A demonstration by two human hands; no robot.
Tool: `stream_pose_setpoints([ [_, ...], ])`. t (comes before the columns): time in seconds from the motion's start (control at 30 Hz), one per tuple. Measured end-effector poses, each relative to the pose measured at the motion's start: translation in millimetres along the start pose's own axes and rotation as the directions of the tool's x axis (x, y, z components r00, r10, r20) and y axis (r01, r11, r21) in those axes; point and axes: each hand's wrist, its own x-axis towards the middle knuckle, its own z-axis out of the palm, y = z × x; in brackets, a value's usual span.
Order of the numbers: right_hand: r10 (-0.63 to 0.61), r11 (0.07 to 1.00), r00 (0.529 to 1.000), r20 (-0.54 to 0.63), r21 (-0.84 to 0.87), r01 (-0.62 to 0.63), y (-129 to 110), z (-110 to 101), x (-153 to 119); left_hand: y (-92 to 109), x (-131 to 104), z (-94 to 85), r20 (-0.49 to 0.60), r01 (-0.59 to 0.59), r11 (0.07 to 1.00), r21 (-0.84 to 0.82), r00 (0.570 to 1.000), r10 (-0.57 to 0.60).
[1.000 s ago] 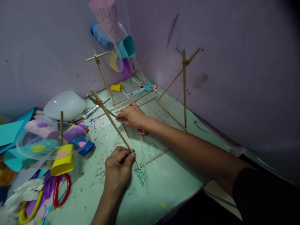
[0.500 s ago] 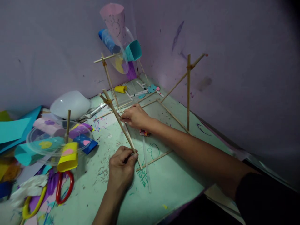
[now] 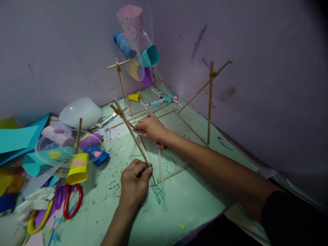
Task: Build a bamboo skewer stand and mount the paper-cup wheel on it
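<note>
A: What is changing in the head view?
B: Mostly the camera is turning. The table [image 3: 102, 205] is sliding rightward in the view, and more of the turquoise paper [image 3: 19, 138] is showing at the left edge.
A: Are the hands moving too?
B: Hardly. They are keeping their holds, well apart from each other. The left hand [image 3: 134, 182] is pinching the nearer leg of the crossed stick pair [image 3: 134, 138] at its low end, between thumb and fingers. The right hand [image 3: 150, 127], reaching farther across, is pinching the other leg.
A: And where is that pair standing?
B: It is leaning above the left side of the base frame [image 3: 176, 172], its legs crossing near the top at a brownish tie [image 3: 119, 111].
A: What are you making of it?
B: With both grips staying put, I'm judging that the person is steadying the legs rather than shifting them. Fingers are hiding the leg ends, so I can't tell whether those are touching the frame.
</note>
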Motion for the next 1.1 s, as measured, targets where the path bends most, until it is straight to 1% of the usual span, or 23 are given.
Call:
stream_pose_setpoints([
  [0.17, -0.007, 1.0, 1.0, 0.016, -0.015, 0.007, -0.2, 0.3, 1.2, -2.5, 0.0, 0.2, -0.014, -0.02, 1.0, -0.014, 1.0, 0.02],
  [0.37, -0.003, 1.0, 1.0, -0.004, -0.003, 0.003, 0.8, 3.8, 0.4, -4.9, 0.5, 0.5, -0.006, -0.031, 0.999, -0.016, 1.0, 0.03],
  [0.83, 0.025, 1.0, 1.0, -0.001, -0.013, -0.025, -0.3, 4.4, -1.0, -4.6, -0.3, 1.2, -0.007, -0.042, 0.999, 0.015, 0.999, 0.042],
  [0.93, 0.018, 1.0, 1.0, 0.019, 0.001, -0.018, -2.1, 0.9, -1.0, -4.3, -0.9, 1.5, -0.003, -0.033, 0.999, 0.018, 0.999, 0.033],
  [1.1, 0.084, 0.996, 0.992, 0.095, -0.006, -0.083, -8.6, -13.7, -2.5, -6.4, -3.6, 2.2, 0.0, -0.004, 1.0, 0.014, 1.0, 0.004],
])
